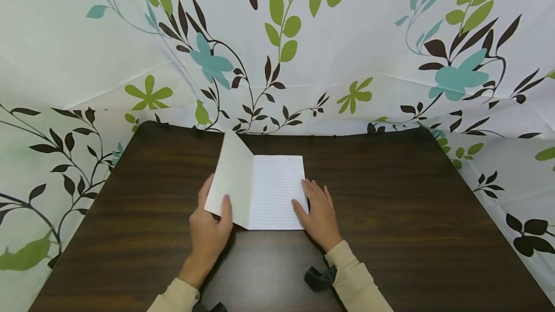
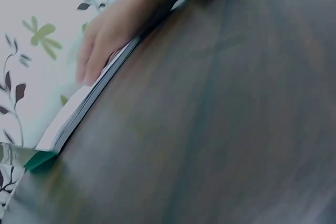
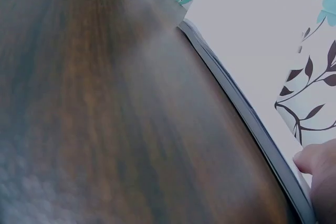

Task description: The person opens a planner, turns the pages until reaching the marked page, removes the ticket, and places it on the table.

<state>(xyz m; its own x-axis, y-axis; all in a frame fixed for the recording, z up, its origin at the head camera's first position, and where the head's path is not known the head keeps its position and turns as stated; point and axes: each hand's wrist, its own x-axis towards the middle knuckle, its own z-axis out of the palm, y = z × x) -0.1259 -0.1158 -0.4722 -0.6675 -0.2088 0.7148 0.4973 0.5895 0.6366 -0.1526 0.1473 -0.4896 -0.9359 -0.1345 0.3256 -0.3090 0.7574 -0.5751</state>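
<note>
**Notebook open: left hand on cover, right hand on page**

You're having the notebook (image 1: 262, 189) lie on the counter (image 1: 412, 196), about mid-width. Its ruled page (image 1: 277, 194) is facing up. Cover (image 1: 234, 172) is tilting up off the wood at the page's 9 o'clock.

Hands: your left hand (image 1: 210, 230) is sitting at the notebook's 8 o'clock, pinching the cover's outer edge, thumb on the inner face, fingers going behind. Your right hand (image 1: 321, 213) is resting at 4 o'clock, fingers loosely extended at the page's outer edge, thumb lying on the lines. Can't tell how hard it's pressing.

Why, my read: the pinch is giving you control of the cover's angle; the right hand is likely weighing the page down so the body isn't sliding. The mid-width spot is probably giving both arms equal reach.

Surface: dark wood grain, with a pale glare patch spreading at the notebook's 6 o'clock. Wrist views are showing the notebook's thin edge lying flat on it.

Room: white fabric (image 1: 373, 23) is hanging past the counter's 12 o'clock edge and flanking 9 and 3, carrying green, teal and dark brown leaves, creasing in places. Black wrist unit (image 1: 320, 278) is sitting by your right cuff (image 1: 342, 254).
</note>
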